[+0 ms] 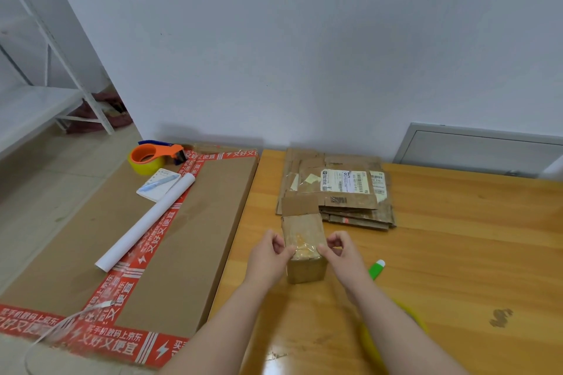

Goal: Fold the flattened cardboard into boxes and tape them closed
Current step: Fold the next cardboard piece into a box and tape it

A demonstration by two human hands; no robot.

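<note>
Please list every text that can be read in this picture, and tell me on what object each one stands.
"又好又便宜": on the red tape of the big flat carton at the left.
"买手机数码上京东": on the same red tape, along the near edge.
On the white shipping label of the flattened cardboard stack: barcodes and print, too small to read.
On the notepad: a blue heading, too blurred to read.

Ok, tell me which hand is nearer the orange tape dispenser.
Left. The left hand grips the small box on the side toward the tape dispenser; the right hand grips its far side.
</note>
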